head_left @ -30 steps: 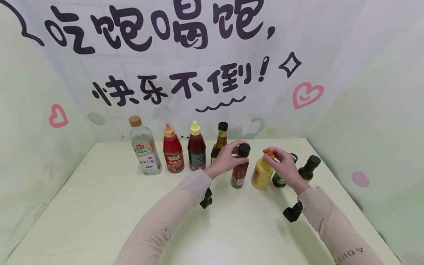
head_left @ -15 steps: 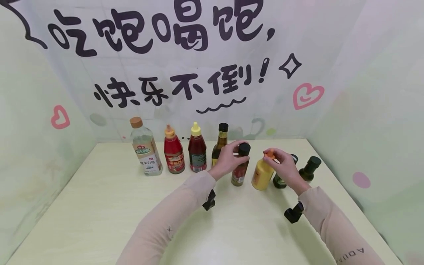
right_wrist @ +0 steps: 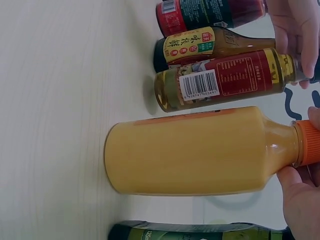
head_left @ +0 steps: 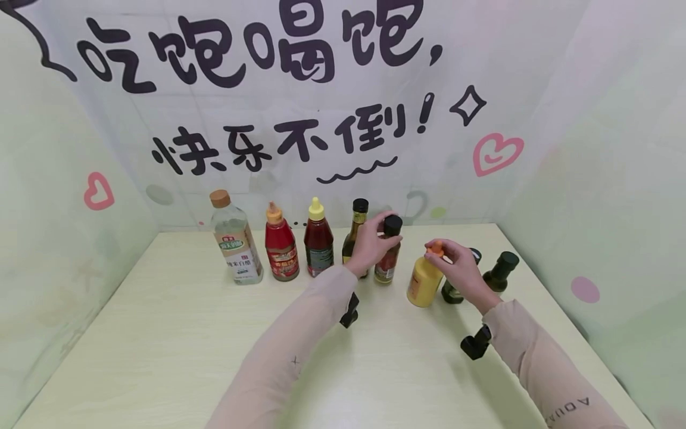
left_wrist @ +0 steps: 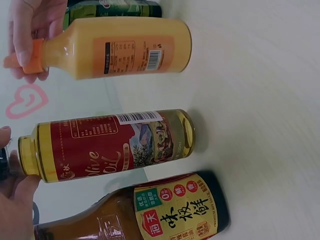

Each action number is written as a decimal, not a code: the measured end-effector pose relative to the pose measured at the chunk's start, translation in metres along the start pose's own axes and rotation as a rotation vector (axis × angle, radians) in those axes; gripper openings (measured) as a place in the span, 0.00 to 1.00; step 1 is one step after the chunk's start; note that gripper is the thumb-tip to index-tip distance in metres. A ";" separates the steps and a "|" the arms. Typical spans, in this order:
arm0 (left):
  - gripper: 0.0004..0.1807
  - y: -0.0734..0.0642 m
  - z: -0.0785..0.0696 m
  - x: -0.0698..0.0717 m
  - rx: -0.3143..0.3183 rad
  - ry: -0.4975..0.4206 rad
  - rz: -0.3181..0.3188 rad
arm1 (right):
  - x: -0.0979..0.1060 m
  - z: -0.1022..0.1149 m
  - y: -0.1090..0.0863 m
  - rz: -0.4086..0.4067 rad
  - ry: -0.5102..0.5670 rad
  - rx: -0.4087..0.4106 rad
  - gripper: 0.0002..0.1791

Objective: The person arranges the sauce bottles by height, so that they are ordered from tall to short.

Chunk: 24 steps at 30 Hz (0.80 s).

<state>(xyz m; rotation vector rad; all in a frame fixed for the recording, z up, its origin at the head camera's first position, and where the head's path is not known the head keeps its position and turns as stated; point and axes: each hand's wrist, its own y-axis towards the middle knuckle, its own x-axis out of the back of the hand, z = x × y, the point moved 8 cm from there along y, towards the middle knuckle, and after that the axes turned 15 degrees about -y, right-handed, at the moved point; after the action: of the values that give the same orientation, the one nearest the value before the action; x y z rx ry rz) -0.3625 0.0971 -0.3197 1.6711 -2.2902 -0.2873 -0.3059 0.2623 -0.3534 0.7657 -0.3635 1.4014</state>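
Note:
My left hand point(head_left: 370, 244) grips an olive oil bottle point(head_left: 387, 268) around its neck, just under the black cap. In the left wrist view, the bottle's red label point(left_wrist: 87, 150) reads "Olive Oil", and its base is at the tabletop. Close beside it stands a soy sauce bottle point(left_wrist: 175, 212), partly behind my left hand in the head view. My right hand point(head_left: 462, 271) pinches the orange cap point(right_wrist: 310, 143) of a yellow squeeze bottle point(head_left: 423, 285). This bottle stands upright, apart from the olive oil and nearer the front.
Left of the soy sauce stand a dark red squeeze bottle point(head_left: 319, 247), a ketchup bottle point(head_left: 281, 250) and a white vinegar bottle point(head_left: 236, 250). To the right, a dark green bottle point(head_left: 452, 292) is partly behind my right hand, with another green bottle point(head_left: 499, 273) beside it. A wall rises behind.
My left hand has carried the olive oil bottle back toward the wall, to a spot beside the soy sauce. My right hand stays on the yellow bottle's cap, and that bottle has not moved.

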 end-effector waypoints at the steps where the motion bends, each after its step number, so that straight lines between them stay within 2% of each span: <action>1: 0.25 0.001 0.000 0.000 0.001 0.004 -0.006 | 0.000 0.000 0.000 0.005 0.000 -0.002 0.20; 17: 0.26 0.010 0.017 0.004 -0.015 0.026 -0.097 | -0.001 -0.004 0.000 0.006 -0.015 -0.022 0.21; 24: 0.26 0.009 0.018 0.002 -0.049 0.052 -0.125 | -0.001 -0.003 -0.001 0.009 0.000 -0.017 0.20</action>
<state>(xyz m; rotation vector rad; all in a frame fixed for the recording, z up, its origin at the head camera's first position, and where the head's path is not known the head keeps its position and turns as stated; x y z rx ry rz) -0.3776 0.0983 -0.3331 1.7789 -2.1278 -0.3205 -0.3061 0.2634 -0.3561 0.7513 -0.3785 1.4049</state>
